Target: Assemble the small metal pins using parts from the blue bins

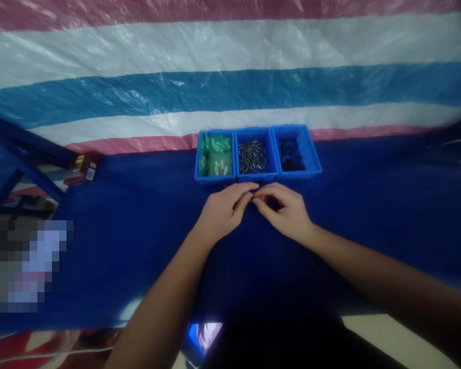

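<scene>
My left hand (pixel 226 209) and my right hand (pixel 290 210) meet fingertip to fingertip above the blue table, just in front of three blue bins. Both are closed in a pinch; whatever sits between the fingertips is too small to make out. The left bin (pixel 215 180) holds green plastic bags and small whitish pieces. In the middle bin (pixel 256 177) lie many thin, brass-and-dark metal pins (pixel 252 156). Dark, blurred parts (pixel 291 156) fill some of the right bin (pixel 310 159).
A striped tarp (pixel 230 92) hangs behind the blue table (pixel 138 230). At the table's back left are a dark red box (pixel 85 169) and a blue metal frame (pixel 34 148). A lit screen (pixel 205 335) shows below the front edge.
</scene>
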A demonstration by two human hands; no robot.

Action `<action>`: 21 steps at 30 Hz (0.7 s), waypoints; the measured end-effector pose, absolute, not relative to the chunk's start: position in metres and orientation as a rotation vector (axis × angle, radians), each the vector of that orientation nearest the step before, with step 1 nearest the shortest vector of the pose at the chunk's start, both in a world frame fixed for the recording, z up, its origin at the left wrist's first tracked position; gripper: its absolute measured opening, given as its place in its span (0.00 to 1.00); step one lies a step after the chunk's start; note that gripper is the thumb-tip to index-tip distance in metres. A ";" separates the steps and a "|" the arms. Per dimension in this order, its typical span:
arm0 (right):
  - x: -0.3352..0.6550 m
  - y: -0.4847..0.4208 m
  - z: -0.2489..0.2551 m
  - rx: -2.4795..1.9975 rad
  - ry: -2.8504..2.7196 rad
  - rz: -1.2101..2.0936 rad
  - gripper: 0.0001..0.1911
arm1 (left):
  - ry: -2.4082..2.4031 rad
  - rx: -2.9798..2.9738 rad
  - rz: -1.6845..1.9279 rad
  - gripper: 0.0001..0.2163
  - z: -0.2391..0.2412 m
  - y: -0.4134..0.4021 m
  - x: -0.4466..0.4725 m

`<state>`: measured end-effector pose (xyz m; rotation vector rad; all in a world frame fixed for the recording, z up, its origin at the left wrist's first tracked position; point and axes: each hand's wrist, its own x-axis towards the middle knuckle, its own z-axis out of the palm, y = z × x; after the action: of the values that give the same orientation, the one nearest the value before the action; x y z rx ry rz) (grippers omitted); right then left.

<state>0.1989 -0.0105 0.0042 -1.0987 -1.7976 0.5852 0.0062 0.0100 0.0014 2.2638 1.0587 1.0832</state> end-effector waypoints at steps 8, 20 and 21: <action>0.199 -0.012 0.001 -1.129 -1.735 0.651 0.03 | 1.079 2.266 1.071 0.12 0.001 0.009 0.007; 0.199 -0.011 0.003 -1.106 -1.713 0.631 0.04 | 1.070 2.249 1.117 0.12 -0.001 0.009 0.007; 0.199 -0.010 0.003 -1.103 -1.718 0.631 0.04 | 1.078 2.255 1.103 0.12 -0.001 0.009 0.007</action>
<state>0.1990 -0.0104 0.0035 -1.1031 -1.7181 0.6309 0.0070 0.0093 -0.0015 2.2551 1.0782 1.1034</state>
